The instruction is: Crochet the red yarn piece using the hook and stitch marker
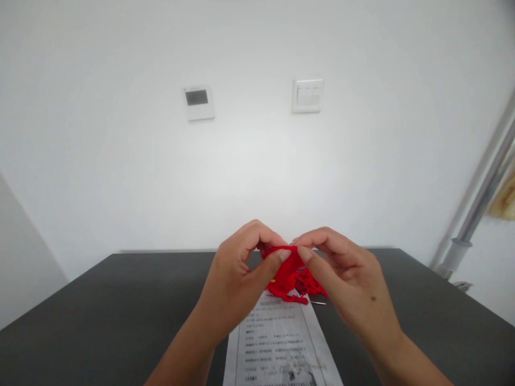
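Note:
A piece of red fabric with a small yellow mark hangs between my two hands, its upper edge stretched from one to the other. My left hand pinches that edge between thumb and fingers. From the other side, my right hand pinches the same edge, its thumb almost meeting the left one. Beneath and behind the fabric lies a tangle of red yarn. A thin metal needle pokes out beside the fabric's lower edge; its other end is hidden.
A printed paper sheet lies on the dark table under my hands. The white wall behind carries a thermostat panel and a light switch. A grey pipe runs along the right side.

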`<state>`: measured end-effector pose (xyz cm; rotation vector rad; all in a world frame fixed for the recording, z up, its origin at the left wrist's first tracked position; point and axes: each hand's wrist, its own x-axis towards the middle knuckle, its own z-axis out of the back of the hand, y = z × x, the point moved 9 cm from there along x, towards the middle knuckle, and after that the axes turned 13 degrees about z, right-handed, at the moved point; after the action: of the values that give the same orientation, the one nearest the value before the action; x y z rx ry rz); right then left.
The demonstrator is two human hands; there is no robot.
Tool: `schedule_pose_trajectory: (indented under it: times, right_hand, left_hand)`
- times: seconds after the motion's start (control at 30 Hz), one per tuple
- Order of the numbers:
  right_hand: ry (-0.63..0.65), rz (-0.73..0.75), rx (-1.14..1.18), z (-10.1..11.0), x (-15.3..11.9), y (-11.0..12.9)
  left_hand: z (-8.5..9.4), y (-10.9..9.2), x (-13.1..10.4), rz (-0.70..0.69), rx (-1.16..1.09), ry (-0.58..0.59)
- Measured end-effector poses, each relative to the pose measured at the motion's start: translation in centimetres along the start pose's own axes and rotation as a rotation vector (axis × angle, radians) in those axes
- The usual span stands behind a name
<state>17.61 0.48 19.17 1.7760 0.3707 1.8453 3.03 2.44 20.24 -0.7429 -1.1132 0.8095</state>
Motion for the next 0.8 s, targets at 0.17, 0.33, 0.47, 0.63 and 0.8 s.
schedule_pose_trajectory:
  times: [0.17,0.33,0.47,0.63,0.8]
  right_hand:
    - [0.011,0.0,-0.032,0.13,-0.15,-0.16]
    - [0.034,-0.005,-0.066,0.17,-0.47,-0.3]
    - [0.03,0.002,-0.042,0.18,-0.46,-0.12]
    - [0.039,-0.021,-0.012,-0.11,-0.3,-0.14]
    - [0.065,-0.008,-0.045,-0.14,-0.23,-0.03]
  left_hand:
    - [-0.02,-0.6,-0.14,-0.052,0.088,-0.02]
    - [-0.27,-0.7,-0.21,-0.058,0.103,-0.01]
    - [-0.29,-0.31,-0.09,-0.024,0.065,0.007]
    - [-0.08,0.06,0.13,0.021,0.011,-0.005]
    - [-0.07,0.05,0.13,0.031,0.015,-0.019]
